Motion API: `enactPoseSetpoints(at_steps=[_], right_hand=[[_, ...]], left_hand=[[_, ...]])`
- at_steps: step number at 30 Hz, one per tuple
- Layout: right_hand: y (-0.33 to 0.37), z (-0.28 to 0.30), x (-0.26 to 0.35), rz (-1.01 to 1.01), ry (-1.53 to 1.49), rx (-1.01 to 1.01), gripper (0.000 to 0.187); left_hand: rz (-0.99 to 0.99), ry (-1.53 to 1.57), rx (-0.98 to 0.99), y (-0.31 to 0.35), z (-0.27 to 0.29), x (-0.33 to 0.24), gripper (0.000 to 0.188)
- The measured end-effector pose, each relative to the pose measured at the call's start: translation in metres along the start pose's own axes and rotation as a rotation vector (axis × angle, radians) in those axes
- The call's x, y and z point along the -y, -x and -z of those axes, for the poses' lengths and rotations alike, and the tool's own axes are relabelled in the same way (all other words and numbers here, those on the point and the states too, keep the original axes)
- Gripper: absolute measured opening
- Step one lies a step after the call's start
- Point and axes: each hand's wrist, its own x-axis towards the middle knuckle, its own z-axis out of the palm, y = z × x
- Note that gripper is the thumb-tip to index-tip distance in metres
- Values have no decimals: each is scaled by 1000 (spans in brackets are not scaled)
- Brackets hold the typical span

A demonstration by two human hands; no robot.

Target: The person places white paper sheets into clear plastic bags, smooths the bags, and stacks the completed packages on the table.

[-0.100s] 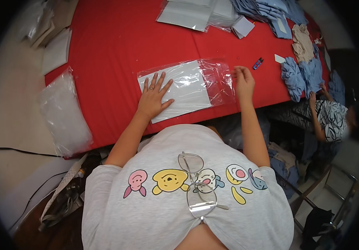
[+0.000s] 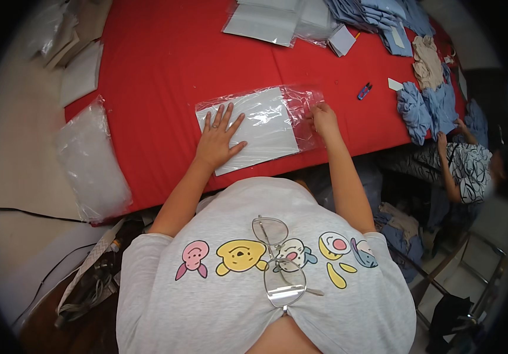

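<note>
A white rectangular board or sheet (image 2: 269, 133) lies inside a clear plastic bag (image 2: 299, 100) on the red-covered table, close to my body. Flat on the left part of the bag rests my left hand (image 2: 218, 140), fingers spread and pressing down. My right hand (image 2: 325, 121) is at the loose right end of the bag, where the wrinkled film reaches past the white sheet. Its fingers are closed on the edge of that film, and the fingertips are partly hidden.
At the left table edge hangs a stack of clear bags (image 2: 92, 159). White packs (image 2: 263, 22) and folded blue clothes (image 2: 378, 15) lie at the far side. Small blue snips (image 2: 365, 91) lie to the right. Another person (image 2: 469, 168) handles blue garments (image 2: 440, 109).
My right hand has moved left, from just beyond the bag's right end onto it, drawing the loose film inward. The left hand stays in place.
</note>
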Motion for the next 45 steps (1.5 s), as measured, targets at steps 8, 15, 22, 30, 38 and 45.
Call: enactPoseSetpoints(at_steps=[8,15,22,30,38,45], right_hand=[[13,-5,3,-304,-33,416,21],[38,-30,-14,-97,152,350,25],[30,110,16,164,-106,-32,21],[20,183,-76,-67,-18,-360,49],[51,50,13,634,374,-215,34],[69,-48,1,652,538,-28,41]], left_hand=[[0,30,-13,2,2,-4,83],[16,-2,2,9,1,-1,86],[80,6,21,18,-1,-3,88],[227,26,23,57,5,-5,91],[70,50,52,31,7,-46,92],[297,-9,-2,77,0,-14,94]])
